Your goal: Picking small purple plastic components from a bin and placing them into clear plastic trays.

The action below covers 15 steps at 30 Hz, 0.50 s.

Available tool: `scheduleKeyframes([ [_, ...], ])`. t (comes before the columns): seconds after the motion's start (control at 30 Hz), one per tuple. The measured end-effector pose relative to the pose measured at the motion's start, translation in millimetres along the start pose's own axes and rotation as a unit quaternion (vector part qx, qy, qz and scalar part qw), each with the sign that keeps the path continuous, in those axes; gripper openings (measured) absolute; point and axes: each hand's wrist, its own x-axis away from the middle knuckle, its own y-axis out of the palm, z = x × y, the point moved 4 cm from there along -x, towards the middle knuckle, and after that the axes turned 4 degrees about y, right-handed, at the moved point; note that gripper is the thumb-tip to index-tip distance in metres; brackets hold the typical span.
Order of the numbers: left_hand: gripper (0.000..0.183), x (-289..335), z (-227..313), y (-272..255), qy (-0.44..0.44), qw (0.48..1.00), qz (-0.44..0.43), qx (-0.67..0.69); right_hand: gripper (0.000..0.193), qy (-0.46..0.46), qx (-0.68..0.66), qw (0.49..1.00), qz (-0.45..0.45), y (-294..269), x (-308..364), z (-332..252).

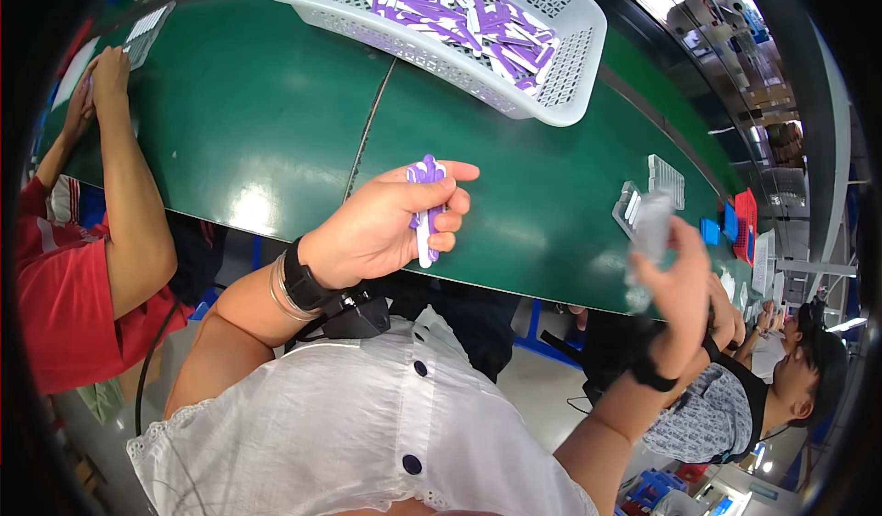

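Observation:
My left hand (367,217) is closed round a small bunch of purple-and-white plastic sticks (426,217) above the green table, near its front edge. Its index finger points out to the right. Off to the right, my right hand (682,286) is raised with a clear plastic case (654,222) in its fingers. Motion smears both, so the case's exact shape is unclear. Just beyond it, a clear ribbed tray (666,181) and a smaller clear tray with white pieces (630,209) rest on the table.
A white perforated basket (542,112) of loose purple-and-white sticks stands at the far middle. One co-worker's hands (103,79) work beside a clear tray (147,34) at far left. Another co-worker (735,406) sits at right, near blue boxes (710,231) and a red basket (745,226).

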Motion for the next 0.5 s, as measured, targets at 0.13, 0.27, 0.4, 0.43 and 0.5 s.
scheduleKeyframes([
  [0.13, 0.031, -5, -4, 0, 0.009, 1.0, -0.014, 0.012, 0.065, -0.066, -0.032, 0.997, -0.009, 64, 22, -73],
  [0.27, 0.032, -4, -2, 1, 0.027, 1.0, -0.003, 0.011, 0.075, -0.031, -0.006, 0.999, -0.031, 91, 32, -96],
  [0.4, 0.032, -6, -6, 1, 0.031, 0.999, -0.019, 0.004, 0.09, -0.204, -0.21, 0.953, 0.072, 80, 38, -142],
  [0.43, 0.034, -5, -8, 8, 0.019, 0.998, -0.062, 0.019, 0.086, -0.211, -0.246, 0.944, 0.054, 85, 37, -151],
  [0.5, 0.035, -2, -11, 13, 0.0, 0.993, -0.113, 0.031, 0.083, -0.211, -0.228, 0.948, 0.062, 92, 33, -160],
])
